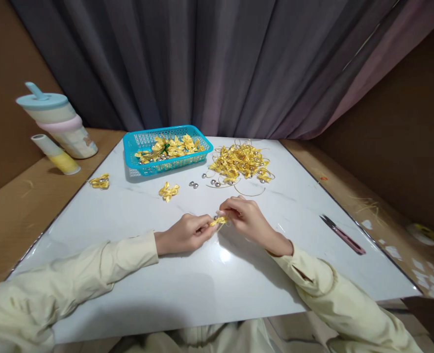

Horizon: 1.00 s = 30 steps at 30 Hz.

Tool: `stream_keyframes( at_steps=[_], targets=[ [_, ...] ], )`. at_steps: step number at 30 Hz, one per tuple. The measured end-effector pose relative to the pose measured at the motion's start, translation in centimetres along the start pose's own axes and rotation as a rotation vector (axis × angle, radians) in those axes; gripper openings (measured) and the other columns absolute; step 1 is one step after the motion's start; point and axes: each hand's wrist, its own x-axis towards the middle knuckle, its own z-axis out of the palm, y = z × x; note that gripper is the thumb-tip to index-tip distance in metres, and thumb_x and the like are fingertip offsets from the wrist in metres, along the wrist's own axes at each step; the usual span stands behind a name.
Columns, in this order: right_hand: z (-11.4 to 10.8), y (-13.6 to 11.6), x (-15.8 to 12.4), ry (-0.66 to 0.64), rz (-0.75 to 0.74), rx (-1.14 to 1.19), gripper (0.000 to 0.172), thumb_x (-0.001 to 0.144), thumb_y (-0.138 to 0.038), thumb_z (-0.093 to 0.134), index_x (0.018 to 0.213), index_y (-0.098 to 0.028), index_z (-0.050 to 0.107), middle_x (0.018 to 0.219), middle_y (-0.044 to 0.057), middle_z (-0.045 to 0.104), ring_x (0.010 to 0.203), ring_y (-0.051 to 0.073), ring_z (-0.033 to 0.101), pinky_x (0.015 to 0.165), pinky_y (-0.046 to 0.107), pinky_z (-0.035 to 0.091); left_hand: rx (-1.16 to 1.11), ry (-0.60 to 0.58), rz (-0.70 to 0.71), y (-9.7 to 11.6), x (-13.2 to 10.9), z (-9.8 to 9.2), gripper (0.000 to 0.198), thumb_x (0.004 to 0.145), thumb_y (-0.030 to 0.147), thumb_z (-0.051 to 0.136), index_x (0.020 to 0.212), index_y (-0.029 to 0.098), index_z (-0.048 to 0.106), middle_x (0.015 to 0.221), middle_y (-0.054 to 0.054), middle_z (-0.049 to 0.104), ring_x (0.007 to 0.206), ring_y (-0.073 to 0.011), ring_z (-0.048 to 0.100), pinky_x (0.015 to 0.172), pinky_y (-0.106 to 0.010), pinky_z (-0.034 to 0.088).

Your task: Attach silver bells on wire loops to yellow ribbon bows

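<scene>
1. Head view, and here's the left hand (189, 233), thumb and finger clamped on a small yellow ribbon flower (219, 221) just above the white counter (187, 284).
2. In comes detail on the right hand (248, 220): fingers bent at the flower's other side; whether they pinch it, I cannot tell. A silver bead (215, 217) shows beside the petals.
3. Beyond, loose beads (193, 185) lie near a heap of yellow flowers (241, 162).
4. Left of the heap, a blue basket (130, 152) holds more blooms; one separate flower (169, 191) sits in front.
5. Over right, thread snips (342, 234) lie well apart from both hands.
</scene>
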Motion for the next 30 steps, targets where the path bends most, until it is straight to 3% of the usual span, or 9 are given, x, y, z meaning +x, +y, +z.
stream_keyframes(
  at_steps=[5,11,17,23,30],
  targets=[
    [-0.19,0.12,-0.05,0.023,-0.024,-0.055,0.017,0.081,-0.011,0.048,0.066,-0.017,0.054,0.059,0.001,0.056,0.055,0.012,0.043,0.062,0.026,0.032,0.035,0.054,-0.020,0.09,-0.01,-0.05,0.022,0.085,0.022,0.045,0.064,0.016,0.047,0.047,0.008,0.033,0.042,-0.0050,0.028,0.042,-0.017,0.025],
    [-0.40,0.33,-0.36,0.089,-0.227,-0.192,0.019,0.077,-0.003,0.039,0.068,-0.016,0.050,0.057,0.001,0.050,0.056,0.013,0.039,0.062,0.027,0.029,0.056,0.098,-0.082,0.38,0.24,-0.16,0.024,0.084,0.021,0.045,0.061,0.016,0.044,0.047,0.008,0.030,0.042,-0.0048,0.028,0.042,-0.016,0.024],
    [-0.37,-0.03,-0.62,0.039,-0.344,-0.293,0.021,0.069,0.002,0.038,0.068,-0.018,0.046,0.056,0.000,0.043,0.058,0.015,0.036,0.062,0.029,0.026,0.060,0.121,-0.124,0.36,0.50,-0.19,0.025,0.083,0.020,0.046,0.059,0.016,0.041,0.048,0.008,0.028,0.044,-0.0051,0.026,0.043,-0.016,0.024],
    [-0.03,-0.53,-0.68,-0.007,-0.401,-0.287,0.023,0.067,0.003,0.037,0.071,-0.018,0.045,0.056,-0.001,0.042,0.058,0.015,0.033,0.061,0.029,0.025,0.036,-0.001,-0.079,0.16,0.41,-0.13,0.020,0.080,0.016,0.042,0.061,0.017,0.039,0.048,0.008,0.030,0.043,-0.0052,0.028,0.043,-0.017,0.024],
    [0.46,0.20,-0.52,-0.004,-0.366,-0.208,0.023,0.067,0.002,0.037,0.070,-0.018,0.046,0.058,0.000,0.045,0.060,0.015,0.037,0.063,0.030,0.027,0.095,-0.119,0.051,0.12,0.29,-0.18,0.023,0.083,0.016,0.041,0.061,0.019,0.035,0.047,0.008,0.030,0.041,-0.0063,0.029,0.043,-0.020,0.023]
  ],
)
